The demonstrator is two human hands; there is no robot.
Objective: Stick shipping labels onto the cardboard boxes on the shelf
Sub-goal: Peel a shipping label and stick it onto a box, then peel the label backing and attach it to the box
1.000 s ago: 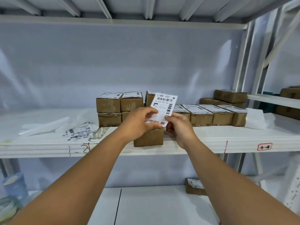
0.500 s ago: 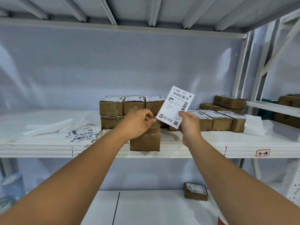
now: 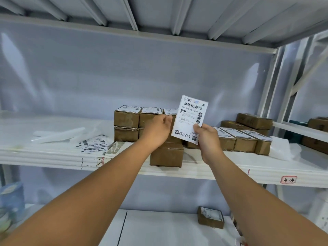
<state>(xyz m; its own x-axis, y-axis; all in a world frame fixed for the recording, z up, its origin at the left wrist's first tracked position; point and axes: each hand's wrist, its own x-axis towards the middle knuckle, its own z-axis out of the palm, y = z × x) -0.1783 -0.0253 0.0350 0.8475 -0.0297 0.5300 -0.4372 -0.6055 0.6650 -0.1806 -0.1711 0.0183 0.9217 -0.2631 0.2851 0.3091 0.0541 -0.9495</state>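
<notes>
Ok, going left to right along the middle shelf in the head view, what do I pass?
White paper strips → loose label sheets → stacked labelled boxes → left hand → shipping label → right hand gripping it → row of labelled boxes → clear plastic wrap.

Both bare arms reach forward. The right hand (image 3: 207, 139) pinches a label (image 3: 190, 118) upright, thumb on its face. The left hand (image 3: 157, 129), fingers curled, sits just beside it.
</notes>
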